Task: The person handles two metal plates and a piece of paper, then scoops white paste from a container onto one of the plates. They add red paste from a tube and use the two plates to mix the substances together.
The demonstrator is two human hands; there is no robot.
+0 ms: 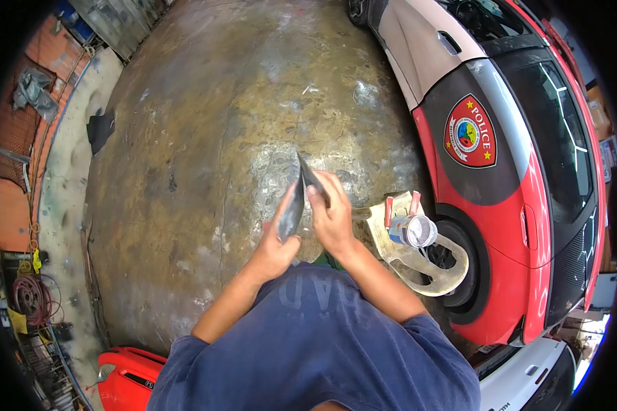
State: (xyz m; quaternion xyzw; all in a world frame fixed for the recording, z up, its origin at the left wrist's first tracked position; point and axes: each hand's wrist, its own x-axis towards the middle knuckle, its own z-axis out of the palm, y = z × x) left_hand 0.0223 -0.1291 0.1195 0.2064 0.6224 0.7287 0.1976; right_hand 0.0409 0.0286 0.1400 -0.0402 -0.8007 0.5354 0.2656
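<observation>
My left hand [281, 243] is closed on a dark grey flat sheet [293, 214] that tilts upward in front of my body. Closed round a second dark, thin piece [312, 179] is my right hand [333, 216], just to the right. The two pieces meet or nearly meet near their upper edges; whether they are one folded sheet I cannot tell. To the right of my hands, an open can [418, 231] with pale contents sits on a cream plastic stool [401, 264], beside red-handled tools [389, 211].
A red and black car [487, 226] with a police badge stands close on the right, its wheel beside the stool. Part of a red car [131, 373] shows at lower left, a white vehicle [528, 380] at lower right. A coiled hose [31, 298] hangs at far left.
</observation>
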